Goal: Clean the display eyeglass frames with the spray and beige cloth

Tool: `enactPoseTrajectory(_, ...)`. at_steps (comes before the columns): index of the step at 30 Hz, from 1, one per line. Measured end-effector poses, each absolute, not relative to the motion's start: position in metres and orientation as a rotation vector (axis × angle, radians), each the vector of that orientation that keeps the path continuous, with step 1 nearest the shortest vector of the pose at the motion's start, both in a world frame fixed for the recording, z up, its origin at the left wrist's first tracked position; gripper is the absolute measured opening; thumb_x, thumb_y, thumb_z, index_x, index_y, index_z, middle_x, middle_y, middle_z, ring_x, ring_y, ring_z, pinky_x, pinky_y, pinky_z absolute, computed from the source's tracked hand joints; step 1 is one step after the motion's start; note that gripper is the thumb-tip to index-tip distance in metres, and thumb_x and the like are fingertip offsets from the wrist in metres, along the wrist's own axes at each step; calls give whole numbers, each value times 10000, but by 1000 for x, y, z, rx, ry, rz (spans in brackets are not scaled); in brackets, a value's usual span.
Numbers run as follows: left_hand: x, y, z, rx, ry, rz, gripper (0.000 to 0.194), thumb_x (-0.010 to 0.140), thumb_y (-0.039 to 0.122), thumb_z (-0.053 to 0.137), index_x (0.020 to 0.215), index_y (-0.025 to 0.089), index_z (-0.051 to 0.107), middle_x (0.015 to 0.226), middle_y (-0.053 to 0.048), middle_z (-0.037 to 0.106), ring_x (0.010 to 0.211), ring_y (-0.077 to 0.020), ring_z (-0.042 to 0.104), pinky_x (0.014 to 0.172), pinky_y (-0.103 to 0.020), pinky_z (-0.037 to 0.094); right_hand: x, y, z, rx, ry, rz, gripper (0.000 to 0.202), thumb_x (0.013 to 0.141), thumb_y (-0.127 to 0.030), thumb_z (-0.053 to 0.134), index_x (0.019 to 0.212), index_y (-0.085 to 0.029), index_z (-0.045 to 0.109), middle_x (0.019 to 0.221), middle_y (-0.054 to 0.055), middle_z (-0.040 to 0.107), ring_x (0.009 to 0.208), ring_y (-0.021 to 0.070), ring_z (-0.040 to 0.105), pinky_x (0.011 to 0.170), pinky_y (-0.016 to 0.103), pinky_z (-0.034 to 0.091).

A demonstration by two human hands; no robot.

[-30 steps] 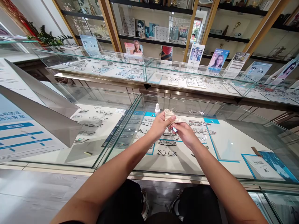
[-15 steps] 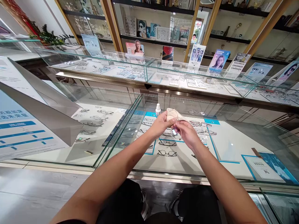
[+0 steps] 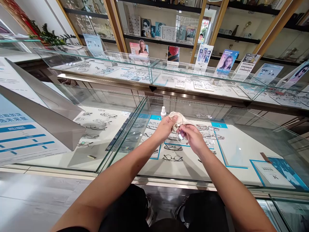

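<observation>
Thin-rimmed glasses with a clear, round lens [image 3: 180,136] hang between the person's two hands, closer to the right hand [image 3: 195,138] than to the left hand [image 3: 164,128]. From where I'm standing, that one lens dips just below the fingertips, on the side towards the person's body, and a slim, curved piece of the frame slants off under the right fingers. The rest of the frame is lost behind fingers and fabric, so I can't tell for certain which way its long axis runs.

Both hands are closed: the right pinches the glasses near the top of the visible rim, and the left grips a crumpled, cream-coloured soft cloth [image 3: 190,121], its thumb pressed on the folds. The cloth bunches above the lens, over the gap between the hands, with one end trailing past the right fingers. Whether the left fingertips also touch the frame, I can't make out.

Just beyond the left hand, a small white plastic bottle [image 3: 163,112] stands upright on the glass-topped bench [image 3: 173,179]. Below the hands, under the glass, lie dark-rimmed spectacles [image 3: 173,158] with round lenses.
</observation>
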State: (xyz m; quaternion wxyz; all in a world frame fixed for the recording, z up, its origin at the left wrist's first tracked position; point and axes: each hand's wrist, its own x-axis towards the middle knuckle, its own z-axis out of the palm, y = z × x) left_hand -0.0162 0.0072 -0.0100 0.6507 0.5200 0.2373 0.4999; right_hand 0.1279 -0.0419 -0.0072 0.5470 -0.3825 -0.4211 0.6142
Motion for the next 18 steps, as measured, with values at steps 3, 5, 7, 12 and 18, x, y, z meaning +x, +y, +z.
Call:
enactPoseTrajectory(3,-17,5,-7,1206,503,1105,466,771,472,862,1032,174,617,765,15,674,610,-98,581,597,-230,469,132,-41,-5,-893,-974,1478,286,678,-457,872,742,-199,768,760,36,705,672,144,502,672,308,391)
enactPoseTrajectory(5,-17,2,-5,1216,513,1101,444,773,457,864,994,177,600,703,32,646,560,-87,547,547,-216,431,132,-41,-7,-881,-1027,1472,282,702,-465,856,760,-200,780,772,39,709,705,156,524,697,315,396)
enactPoseTrajectory(7,-17,-1,-2,1221,544,1121,417,811,512,818,903,181,583,613,41,607,494,-85,513,494,-214,394,129,-42,-11,-883,-1099,1450,276,737,-473,830,762,-202,783,779,40,710,724,164,527,709,321,390)
enactPoseTrajectory(12,-16,-2,-3,1216,624,1159,531,908,679,621,708,189,565,475,26,539,386,-99,459,406,-237,332,124,-43,-17,-926,-1198,1431,274,772,-476,799,777,-203,787,784,36,715,677,152,459,691,326,367)
enactPoseTrajectory(18,-18,9,-2,967,608,1197,531,943,671,576,943,162,729,805,-68,765,758,-198,719,705,-300,564,134,-43,-5,-878,-1127,1430,242,778,-457,817,816,-222,775,819,37,725,713,163,507,713,330,390)
